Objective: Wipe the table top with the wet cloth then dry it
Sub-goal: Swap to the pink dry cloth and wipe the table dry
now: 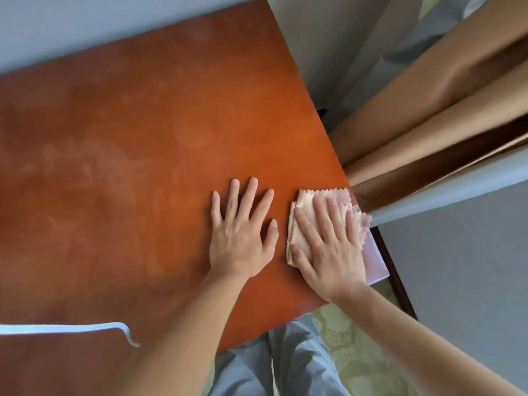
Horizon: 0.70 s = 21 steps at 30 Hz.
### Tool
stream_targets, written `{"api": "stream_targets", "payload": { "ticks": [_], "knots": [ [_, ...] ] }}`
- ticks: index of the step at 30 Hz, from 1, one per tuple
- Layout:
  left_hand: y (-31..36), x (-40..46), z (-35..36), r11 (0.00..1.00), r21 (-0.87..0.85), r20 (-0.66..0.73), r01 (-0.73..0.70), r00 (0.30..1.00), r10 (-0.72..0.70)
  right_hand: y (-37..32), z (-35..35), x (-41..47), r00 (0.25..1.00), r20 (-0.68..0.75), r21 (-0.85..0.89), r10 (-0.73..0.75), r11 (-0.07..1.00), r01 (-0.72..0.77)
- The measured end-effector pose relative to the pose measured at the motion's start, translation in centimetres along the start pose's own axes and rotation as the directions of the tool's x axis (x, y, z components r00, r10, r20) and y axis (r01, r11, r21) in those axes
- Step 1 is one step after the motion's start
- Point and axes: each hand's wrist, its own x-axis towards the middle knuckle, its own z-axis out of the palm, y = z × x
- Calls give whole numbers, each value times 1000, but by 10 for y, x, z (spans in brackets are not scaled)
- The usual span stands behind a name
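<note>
Head view. Table (pixel 137 144): orange-brown top, pale smears across it. Cloth (pixel 307 207): pink, folded, at the table's right edge. Right hand (pixel 328 247): fingers straight, pressing flat on the cloth. Left hand (pixel 243 238): fingers spread, flat on the table just left of the cloth.

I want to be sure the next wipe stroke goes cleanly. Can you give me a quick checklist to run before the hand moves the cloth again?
1. Right hand flat on the pink cloth: ok.
2. Cloth fully on the table top: not ok, its frilled edge overhangs the right edge.
3. Left hand braced flat on the bare wood, apart from the cloth: ok.
4. Path to the left free of objects: ok, though a white strip lies near the front edge.
5. Cloth wet enough: cannot tell.
6. Smears remaining on the wood: not ok, hazy streaks show at left.
</note>
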Motion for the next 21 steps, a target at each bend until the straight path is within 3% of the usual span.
{"api": "stream_targets", "payload": {
  "ticks": [12, 16, 21],
  "knots": [
    [2, 2, -3, 999, -33, 36, 24, 999, -23, -12, -31, 204, 993, 94, -98, -67, 992, 76],
    [1, 3, -4, 997, -68, 34, 30, 999, -27, -48, -28, 226, 988, 127, -138, -93, 984, 110],
    [3, 4, -14, 994, -92, 59, 56, 997, -50, -124, -9, 235, 953, 181, -145, -242, 952, 269]
  ]
}}
